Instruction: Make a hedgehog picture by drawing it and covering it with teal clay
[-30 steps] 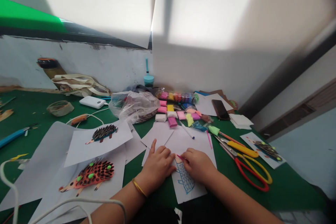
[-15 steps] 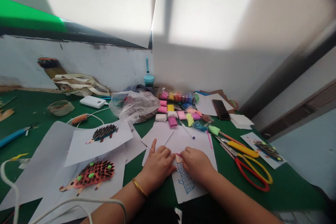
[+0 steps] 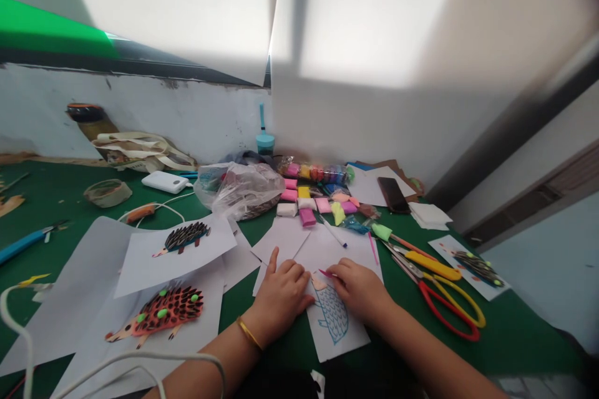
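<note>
A white sheet with a blue-line hedgehog drawing (image 3: 333, 318) lies before me, its head filled with peach-coloured clay (image 3: 319, 282). My left hand (image 3: 283, 293) rests at the sheet's left edge, thumb apart and little finger raised, fingertips beside the clay head. Between the thumb and fingers of my right hand (image 3: 358, 290) is a thin pink modelling tool (image 3: 325, 273), its tip over the top of the clay. Whether the tip touches the clay I cannot tell. Beyond my hands lie larger white paper (image 3: 309, 255) and a white pen (image 3: 333, 230).
Scissors with red and yellow handles (image 3: 449, 305) and a yellow cutter (image 3: 433, 265) lie right. Clay packets (image 3: 322, 204) and a plastic bag (image 3: 243, 190) are behind. Finished hedgehog pictures (image 3: 168, 312) lie left, a white cable (image 3: 140, 355) in front. A phone (image 3: 393, 194) lies back right.
My right hand has lifted and shifted slightly right, uncovering more of the drawing and the pink tool. The left hand stays nearly still.
</note>
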Demonstrator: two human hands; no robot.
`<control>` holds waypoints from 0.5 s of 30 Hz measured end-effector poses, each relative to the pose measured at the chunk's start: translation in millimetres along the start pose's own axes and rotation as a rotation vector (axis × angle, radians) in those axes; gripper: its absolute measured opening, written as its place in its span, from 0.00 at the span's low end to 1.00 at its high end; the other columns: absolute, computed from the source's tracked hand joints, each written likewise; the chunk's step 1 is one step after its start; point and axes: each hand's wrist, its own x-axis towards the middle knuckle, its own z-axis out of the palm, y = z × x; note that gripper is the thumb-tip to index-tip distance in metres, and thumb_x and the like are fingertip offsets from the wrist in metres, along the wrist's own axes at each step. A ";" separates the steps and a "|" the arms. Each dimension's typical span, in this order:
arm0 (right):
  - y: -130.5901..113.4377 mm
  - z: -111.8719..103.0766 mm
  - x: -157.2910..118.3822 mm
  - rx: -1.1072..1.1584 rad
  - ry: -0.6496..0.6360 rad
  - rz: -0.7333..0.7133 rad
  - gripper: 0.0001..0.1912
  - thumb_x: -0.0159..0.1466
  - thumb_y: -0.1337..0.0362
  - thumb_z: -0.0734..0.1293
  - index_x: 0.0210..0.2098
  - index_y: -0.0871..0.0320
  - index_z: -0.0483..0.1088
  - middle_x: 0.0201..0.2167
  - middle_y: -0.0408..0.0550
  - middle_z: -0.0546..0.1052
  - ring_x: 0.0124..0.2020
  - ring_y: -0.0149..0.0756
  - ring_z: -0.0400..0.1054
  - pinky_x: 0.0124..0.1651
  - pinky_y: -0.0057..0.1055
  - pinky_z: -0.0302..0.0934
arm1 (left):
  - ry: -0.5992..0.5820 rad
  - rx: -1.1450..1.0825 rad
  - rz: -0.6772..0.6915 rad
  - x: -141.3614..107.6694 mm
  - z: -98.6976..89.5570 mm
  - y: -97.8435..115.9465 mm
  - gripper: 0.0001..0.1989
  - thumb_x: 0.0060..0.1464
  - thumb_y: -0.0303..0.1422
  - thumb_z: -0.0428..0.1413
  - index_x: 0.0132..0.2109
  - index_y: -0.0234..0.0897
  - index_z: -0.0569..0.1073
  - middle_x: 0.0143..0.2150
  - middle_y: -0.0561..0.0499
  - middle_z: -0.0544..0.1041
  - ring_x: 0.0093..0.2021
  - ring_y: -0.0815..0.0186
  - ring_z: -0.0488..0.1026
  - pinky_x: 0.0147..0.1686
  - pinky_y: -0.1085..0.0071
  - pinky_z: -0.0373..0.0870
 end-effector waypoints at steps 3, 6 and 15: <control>-6.0 5.2 0.8 0.015 -0.011 -0.020 0.13 0.66 0.67 0.60 0.44 0.53 0.75 0.38 0.45 0.75 0.40 0.34 0.70 0.40 0.28 0.57 | 0.008 0.006 0.002 -0.2 -0.8 0.4 0.17 0.55 0.42 0.61 0.50 0.42 0.72 0.44 0.50 0.76 0.49 0.57 0.70 0.66 0.42 0.34; -11.5 9.0 3.9 0.000 -0.013 -0.038 0.13 0.66 0.67 0.60 0.43 0.54 0.75 0.37 0.46 0.75 0.38 0.34 0.70 0.39 0.28 0.56 | -0.003 0.008 0.009 -0.4 -2.3 0.5 0.16 0.55 0.41 0.61 0.49 0.42 0.72 0.44 0.50 0.75 0.49 0.57 0.70 0.66 0.41 0.34; -20.1 7.2 9.8 -0.132 -0.034 -0.039 0.14 0.69 0.61 0.59 0.36 0.56 0.75 0.34 0.47 0.75 0.34 0.34 0.69 0.34 0.29 0.53 | -0.026 0.014 0.001 0.3 -4.4 1.3 0.15 0.55 0.41 0.61 0.48 0.42 0.72 0.43 0.51 0.75 0.49 0.57 0.69 0.66 0.42 0.35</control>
